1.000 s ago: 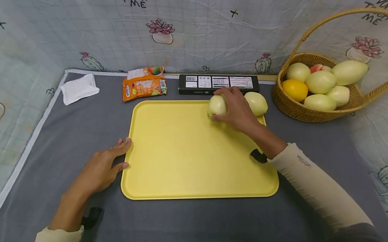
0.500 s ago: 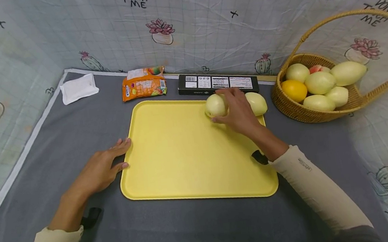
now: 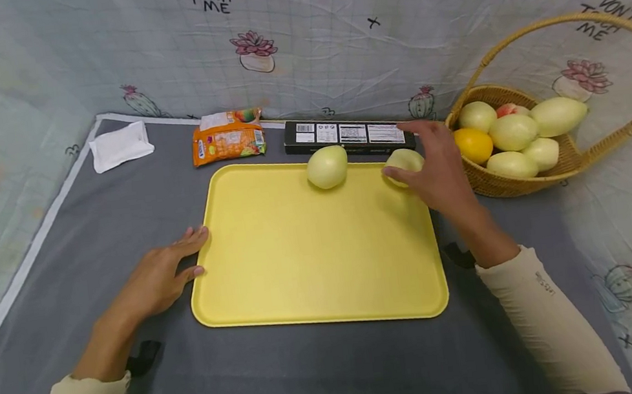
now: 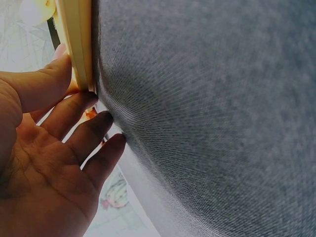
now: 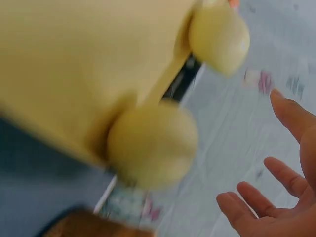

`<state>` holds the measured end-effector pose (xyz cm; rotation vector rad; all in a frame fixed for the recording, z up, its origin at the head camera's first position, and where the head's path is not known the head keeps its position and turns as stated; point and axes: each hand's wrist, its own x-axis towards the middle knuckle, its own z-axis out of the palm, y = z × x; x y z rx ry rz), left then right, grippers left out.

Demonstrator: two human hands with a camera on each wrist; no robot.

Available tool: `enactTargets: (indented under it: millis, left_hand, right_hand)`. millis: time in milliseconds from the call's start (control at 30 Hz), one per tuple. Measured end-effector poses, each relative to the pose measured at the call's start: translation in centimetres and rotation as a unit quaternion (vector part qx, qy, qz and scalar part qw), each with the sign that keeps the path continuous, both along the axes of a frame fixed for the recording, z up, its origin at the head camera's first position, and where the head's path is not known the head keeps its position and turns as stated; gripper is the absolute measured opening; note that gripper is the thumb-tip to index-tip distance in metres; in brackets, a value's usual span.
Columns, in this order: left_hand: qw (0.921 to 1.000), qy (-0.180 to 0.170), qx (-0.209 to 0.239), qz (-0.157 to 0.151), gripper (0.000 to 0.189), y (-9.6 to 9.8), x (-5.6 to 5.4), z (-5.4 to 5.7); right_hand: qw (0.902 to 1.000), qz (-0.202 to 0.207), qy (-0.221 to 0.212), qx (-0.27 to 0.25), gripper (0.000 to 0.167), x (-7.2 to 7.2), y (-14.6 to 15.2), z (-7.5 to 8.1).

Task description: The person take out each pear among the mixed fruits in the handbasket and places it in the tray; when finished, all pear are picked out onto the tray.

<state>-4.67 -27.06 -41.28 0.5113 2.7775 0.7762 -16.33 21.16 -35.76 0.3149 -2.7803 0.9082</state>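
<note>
A yellow tray lies on the dark grey cloth. Along its far edge sit two smooth pale green round fruits: one fruit near the middle, the other fruit at the far right corner. My right hand is over that corner, fingers spread, overlapping the corner fruit in the head view. In the right wrist view the hand shows empty, a gap between it and the corner fruit. My left hand touches the tray's left rim with extended fingers and thumb.
A wicker basket with pale green fruits, an orange one and a reddish one stands at the right, its handle arching high. Behind the tray lie a black box, an orange packet and a white packet. A printed cloth hangs behind.
My right hand has let go of the middle fruit, which now sits further left, and has moved right to the corner fruit. The left hand stays at the tray rim.
</note>
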Motion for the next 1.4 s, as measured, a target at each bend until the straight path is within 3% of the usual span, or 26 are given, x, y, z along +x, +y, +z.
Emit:
enactTargets:
  millis: [333,600,867,1167,1400]
  left_hand:
    - [1.0,0.004,-0.007,0.003,0.071,-0.3,0.1,0.0]
    - [1.0,-0.002,-0.009,0.003,0.071,-0.3,0.0,0.0]
    - [0.9999,0.0,-0.013,-0.001,0.071,-0.1,-0.1,0.0]
    - [0.9999,-0.001,-0.01,0.001,0.07,-0.1,0.0,0.0]
    - [0.9999,0.001,-0.011,0.001,0.07,-0.2,0.0,0.0]
  right_hand:
    - [0.9922,-0.115,0.044,-0.017,0.073,-1.2,8.1,0.7]
    - [0.9699,-0.243,-0.005,-0.002,0.077,-2.2,13.8,0.3]
    - [0.9643,-0.26,-0.048,0.019,0.077,-3.5,16.1,-0.1]
    - [0.9529,-0.298,-0.043,0.034,0.072,-5.3,16.0,-0.9]
    - [0.9499,-0.311,-0.032,0.013,0.072,-5.8,16.3,-1.8]
